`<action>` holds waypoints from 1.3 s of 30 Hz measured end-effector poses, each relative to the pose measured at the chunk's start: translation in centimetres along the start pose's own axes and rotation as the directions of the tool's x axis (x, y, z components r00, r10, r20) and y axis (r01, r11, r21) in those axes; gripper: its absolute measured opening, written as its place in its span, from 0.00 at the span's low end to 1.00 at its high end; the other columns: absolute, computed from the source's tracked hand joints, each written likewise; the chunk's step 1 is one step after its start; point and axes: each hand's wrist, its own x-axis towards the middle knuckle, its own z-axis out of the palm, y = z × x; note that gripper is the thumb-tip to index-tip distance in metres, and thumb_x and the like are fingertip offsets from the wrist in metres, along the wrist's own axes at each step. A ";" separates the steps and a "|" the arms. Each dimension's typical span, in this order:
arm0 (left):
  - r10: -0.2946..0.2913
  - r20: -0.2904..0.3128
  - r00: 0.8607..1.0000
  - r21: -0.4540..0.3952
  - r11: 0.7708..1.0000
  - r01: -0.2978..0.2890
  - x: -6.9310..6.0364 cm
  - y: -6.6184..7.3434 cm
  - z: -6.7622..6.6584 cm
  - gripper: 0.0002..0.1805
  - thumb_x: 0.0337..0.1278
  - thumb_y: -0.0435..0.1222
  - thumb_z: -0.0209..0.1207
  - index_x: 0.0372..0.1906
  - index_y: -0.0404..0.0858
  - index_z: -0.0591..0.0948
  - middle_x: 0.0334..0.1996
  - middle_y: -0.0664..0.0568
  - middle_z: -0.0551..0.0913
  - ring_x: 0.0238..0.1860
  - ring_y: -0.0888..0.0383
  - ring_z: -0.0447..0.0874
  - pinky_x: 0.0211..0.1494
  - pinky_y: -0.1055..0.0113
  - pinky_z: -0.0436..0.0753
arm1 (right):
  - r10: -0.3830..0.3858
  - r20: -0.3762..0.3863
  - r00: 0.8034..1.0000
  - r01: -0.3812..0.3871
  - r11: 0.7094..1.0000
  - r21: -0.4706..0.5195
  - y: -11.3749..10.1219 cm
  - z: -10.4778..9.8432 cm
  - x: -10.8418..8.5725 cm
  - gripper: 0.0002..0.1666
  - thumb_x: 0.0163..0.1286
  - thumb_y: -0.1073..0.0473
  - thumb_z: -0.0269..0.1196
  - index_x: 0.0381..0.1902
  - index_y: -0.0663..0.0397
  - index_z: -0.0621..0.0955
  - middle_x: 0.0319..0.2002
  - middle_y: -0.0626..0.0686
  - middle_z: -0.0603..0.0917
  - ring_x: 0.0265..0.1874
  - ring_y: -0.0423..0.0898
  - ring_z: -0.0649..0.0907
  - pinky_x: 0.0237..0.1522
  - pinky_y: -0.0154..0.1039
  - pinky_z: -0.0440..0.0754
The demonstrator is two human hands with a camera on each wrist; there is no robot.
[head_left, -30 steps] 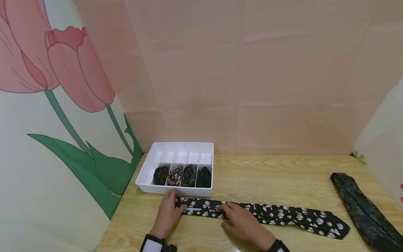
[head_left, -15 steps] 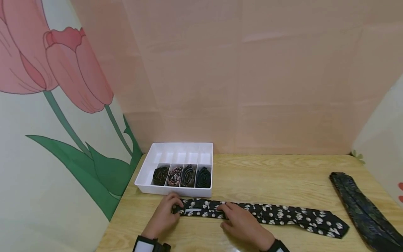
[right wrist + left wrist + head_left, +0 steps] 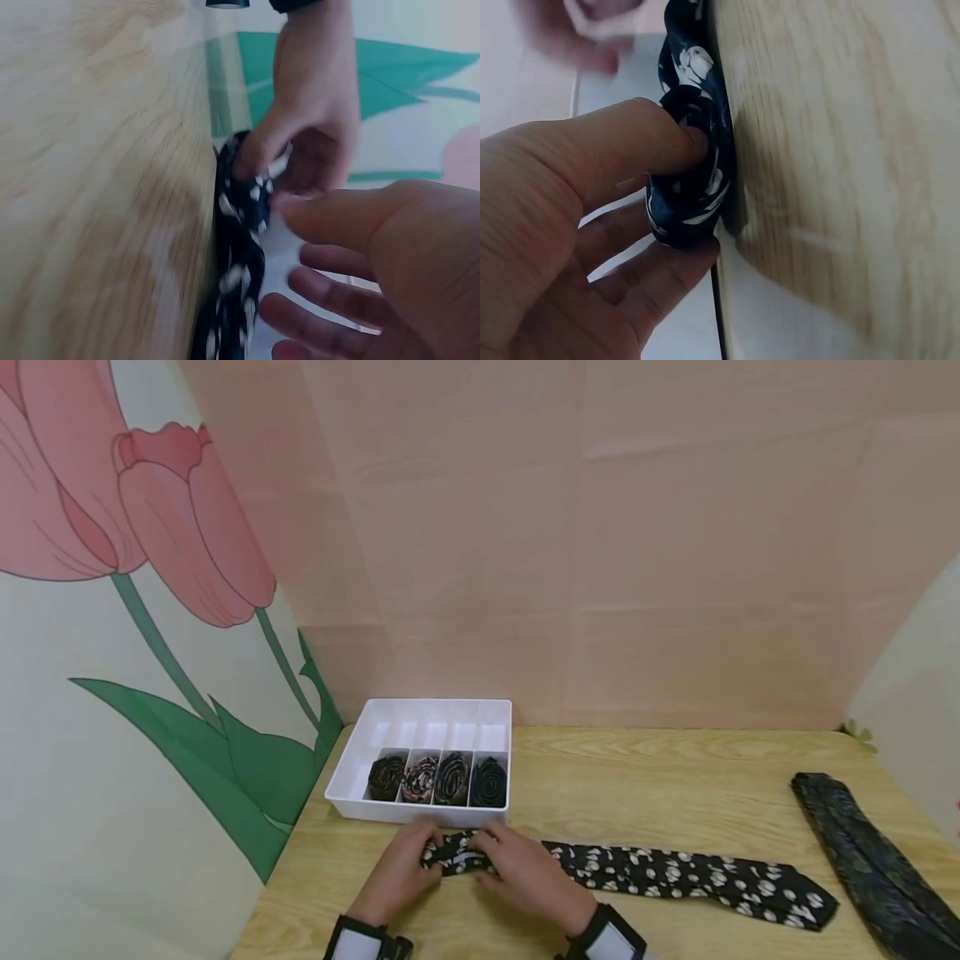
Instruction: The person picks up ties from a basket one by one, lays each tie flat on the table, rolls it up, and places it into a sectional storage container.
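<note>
Unrolled ties: two are seen; a black floral tie (image 3: 675, 872) is laid along the table (image 3: 637, 793), just in front of the tray, its pointed end to the right, and a dark patterned tie (image 3: 862, 860) is laid slantwise, well apart, at far right.
Tray: one white tray (image 3: 465, 815) is set near the back of the table.
Rolled ties: four dark rolled ties (image 3: 453, 779) are held in its front row, one per compartment.
Left hand: the coiled left end (image 3: 686, 221) of the floral tie is pinched between the thumb and fingers of the left hand (image 3: 401, 870).
Right hand: the right hand (image 3: 528, 872) is placed over the tie, just beside the coil, its fingers parted and loosely extended, a gap left under the thumb; whether the cloth is touched cannot be told.
Hidden: a stretch of the floral tie is covered by the right hand.
Cut off: the dark tie's lower end and both wrist bands (image 3: 611, 939) are cropped by the bottom edge.
Blurred: in the left wrist view, the right hand is smeared at upper left.
</note>
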 end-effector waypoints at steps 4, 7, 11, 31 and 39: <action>0.001 -0.005 1.000 0.005 1.000 -0.001 0.1 0.1 -0.1 0.20 0.41 0.24 0.73 0.38 0.42 0.77 0.43 0.54 0.80 0.47 0.58 0.78 0.52 0.59 0.81 | -0.072 -0.064 0.995 0.069 0.996 -0.058 -0.8 1.6 2.1 0.21 0.69 0.53 0.74 0.57 0.51 0.85 0.56 0.50 0.82 0.53 0.45 0.84 0.52 0.43 0.87; -0.010 0.001 1.000 -0.002 1.000 0.010 0.1 0.1 -0.2 0.22 0.40 0.24 0.73 0.38 0.42 0.75 0.39 0.55 0.77 0.44 0.60 0.75 0.46 0.63 0.79 | -0.089 -0.065 0.994 0.082 0.991 -0.107 -0.9 2.7 3.1 0.19 0.68 0.53 0.74 0.55 0.49 0.85 0.54 0.48 0.85 0.53 0.46 0.83 0.54 0.43 0.86; -0.017 0.013 1.000 -0.017 1.000 0.017 0.1 0.0 -0.2 0.23 0.38 0.24 0.73 0.40 0.42 0.75 0.39 0.55 0.77 0.44 0.60 0.75 0.46 0.63 0.79 | -0.061 -0.048 0.997 0.055 0.992 -0.111 -0.8 3.7 3.7 0.16 0.67 0.51 0.75 0.50 0.47 0.85 0.49 0.45 0.85 0.50 0.44 0.82 0.52 0.41 0.85; 0.038 -0.110 0.993 -0.170 0.984 -0.056 -0.1 -0.3 1.6 0.26 0.32 0.20 0.74 0.34 0.48 0.77 0.40 0.62 0.81 0.45 0.64 0.80 0.50 0.65 0.81 | 0.003 0.012 1.000 -0.002 1.000 -0.031 0.0 2.8 2.6 0.18 0.67 0.45 0.74 0.51 0.43 0.88 0.55 0.46 0.84 0.52 0.44 0.82 0.49 0.41 0.86; 0.051 -0.007 0.999 0.001 0.999 -0.051 0.6 1.1 1.2 0.26 0.34 0.26 0.77 0.41 0.45 0.76 0.43 0.56 0.79 0.48 0.59 0.79 0.53 0.59 0.83 | 0.052 -0.057 0.997 -0.056 0.997 -0.058 -0.3 2.4 2.2 0.23 0.60 0.48 0.77 0.51 0.46 0.86 0.41 0.43 0.82 0.38 0.39 0.81 0.36 0.38 0.82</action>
